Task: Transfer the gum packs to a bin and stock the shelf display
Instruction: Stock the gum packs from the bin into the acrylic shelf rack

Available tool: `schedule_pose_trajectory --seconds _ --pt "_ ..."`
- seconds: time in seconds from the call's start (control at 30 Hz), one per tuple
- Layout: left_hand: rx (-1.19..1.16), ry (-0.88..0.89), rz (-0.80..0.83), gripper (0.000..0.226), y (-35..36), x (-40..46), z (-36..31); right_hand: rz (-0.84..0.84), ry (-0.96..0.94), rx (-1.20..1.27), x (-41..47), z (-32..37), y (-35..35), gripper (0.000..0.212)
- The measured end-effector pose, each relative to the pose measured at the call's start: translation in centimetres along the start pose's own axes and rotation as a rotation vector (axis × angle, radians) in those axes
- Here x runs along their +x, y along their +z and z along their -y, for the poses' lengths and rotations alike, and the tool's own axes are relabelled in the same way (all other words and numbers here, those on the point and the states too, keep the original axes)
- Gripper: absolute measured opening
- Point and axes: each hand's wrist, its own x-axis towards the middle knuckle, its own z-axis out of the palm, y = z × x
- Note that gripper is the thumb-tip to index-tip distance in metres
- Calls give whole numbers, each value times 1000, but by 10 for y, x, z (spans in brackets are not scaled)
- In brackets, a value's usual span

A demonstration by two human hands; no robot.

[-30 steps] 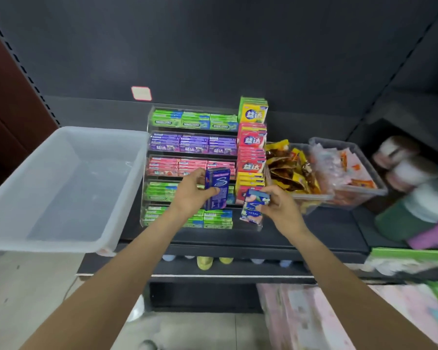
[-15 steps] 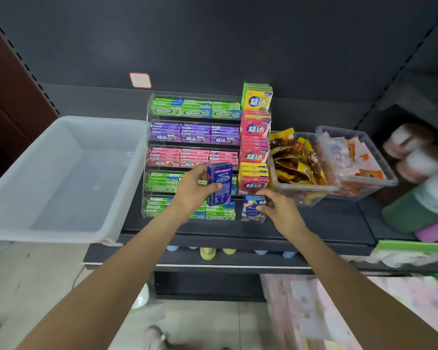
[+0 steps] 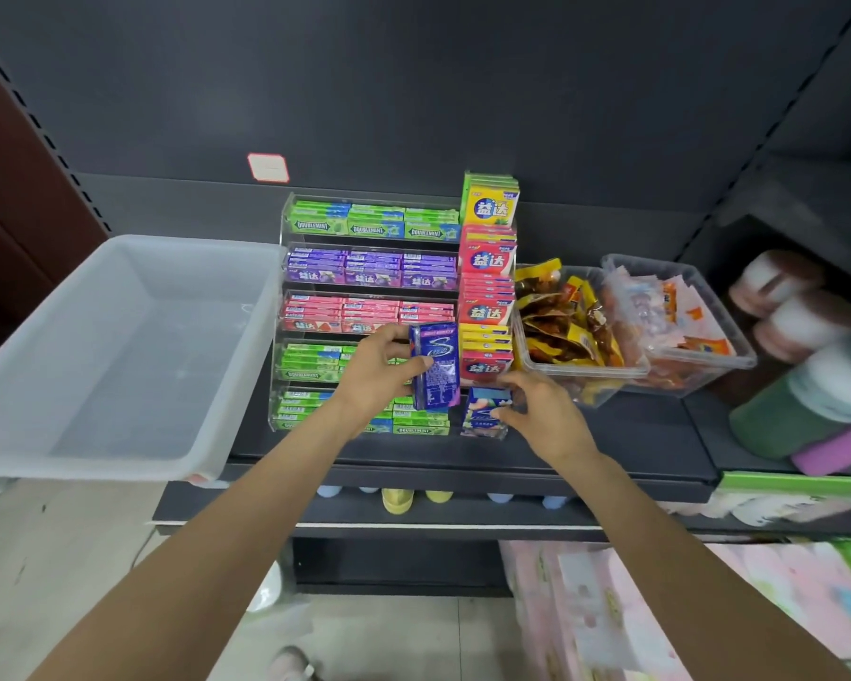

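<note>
Gum packs mostly racked, bin (image 3: 119,336) bare.
Left hand (image 3: 374,371) grips a blue pack (image 3: 436,363); right hand (image 3: 544,415) pinches a pale pack (image 3: 485,410) at the shelf's front edge.

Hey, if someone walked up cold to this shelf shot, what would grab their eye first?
Probably the clear tiered gum display at center, with rows of green, purple and pink packs. In front of it the left hand holds a dark blue gum pack upright, while the right hand pinches a light blue pack at the display's lower right corner. The big translucent bin on the left also stands out.
</note>
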Motion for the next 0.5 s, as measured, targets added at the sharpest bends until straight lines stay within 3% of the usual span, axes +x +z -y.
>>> schedule_pose_trajectory --seconds 0.13,0.3,0.5 --pt "187 136 -55 27 3 0 -5 -96 -9 241 1 23 -22 35" --pt "463 409 -100 34 21 -7 -15 36 133 811 7 64 -46 22" --pt "580 566 -75 42 31 -4 -12 2 271 1056 11 61 -57 19"
